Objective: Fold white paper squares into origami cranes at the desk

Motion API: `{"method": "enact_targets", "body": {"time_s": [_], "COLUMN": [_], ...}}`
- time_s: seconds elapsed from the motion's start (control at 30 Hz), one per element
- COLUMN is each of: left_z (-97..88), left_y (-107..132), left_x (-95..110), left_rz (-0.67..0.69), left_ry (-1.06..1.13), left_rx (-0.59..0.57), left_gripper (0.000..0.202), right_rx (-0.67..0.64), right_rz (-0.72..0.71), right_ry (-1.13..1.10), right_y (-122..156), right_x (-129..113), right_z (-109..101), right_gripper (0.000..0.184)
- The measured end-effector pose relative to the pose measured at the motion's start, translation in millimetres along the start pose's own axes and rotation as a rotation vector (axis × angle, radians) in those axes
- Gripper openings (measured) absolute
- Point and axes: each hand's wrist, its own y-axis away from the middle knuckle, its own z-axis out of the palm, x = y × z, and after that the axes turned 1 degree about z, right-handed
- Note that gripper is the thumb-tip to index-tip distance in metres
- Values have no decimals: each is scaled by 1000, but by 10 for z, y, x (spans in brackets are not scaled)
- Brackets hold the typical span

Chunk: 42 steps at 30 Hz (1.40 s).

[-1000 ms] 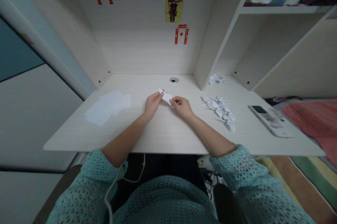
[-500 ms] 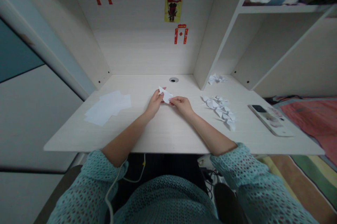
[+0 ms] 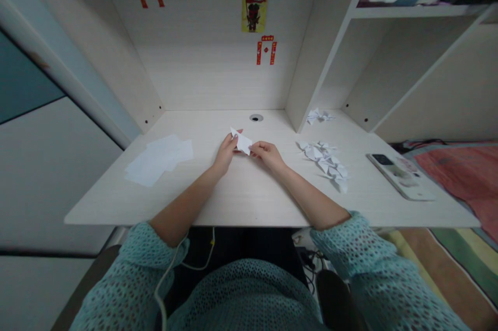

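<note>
A small folded piece of white paper is held between my two hands above the middle of the desk, one pointed corner toward the upper left. My left hand grips its left side, thumb on top and fingers behind. At its lower right edge, my right hand pinches the paper between thumb and fingers. Loose flat sheets of white paper lie overlapping to the left of my left hand. On the right lies a pile of folded white paper pieces.
More folded paper pieces lie by the upright panel. A phone-like device rests on the right of the white desk. A round cable hole sits at the back. A white cable hangs by my left sleeve.
Both hands still hold the folded paper. My left hand and the paper have shifted slightly left, and a little more of the paper shows between the hands.
</note>
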Motion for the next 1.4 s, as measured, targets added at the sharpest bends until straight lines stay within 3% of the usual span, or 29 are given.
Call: {"method": "enact_targets", "body": {"time_s": [0.3,0.53,0.6,0.87,1.03,1.17,1.4], "left_z": [-52,15,24,6,13,31,65], "left_y": [-41,18,25,7,8,27,45], "left_x": [-59,-15,-10,-47,-55,-40,-24], "left_rz": [-57,-108,-107,-86,-34,38,35], "left_ry": [55,24,9,-64,-120,-172,-136], "left_rx": [29,-77,-74,-97,-131,-165,-149], "left_gripper": [48,43,41,41,45,48,50], "right_rx": [-14,300,334,261,228,238,248], "right_rz": [-173,-292,-339,-431,-448,-467,-451], "right_ry": [24,311,371,444,551,594,603], "right_y": [-2,32,47,84,70,63,51], "right_x": [6,27,15,-20,2,11,45], "right_z": [-8,14,11,-35,-58,-80,-113], "right_gripper": [25,28,28,40,29,29,30]}}
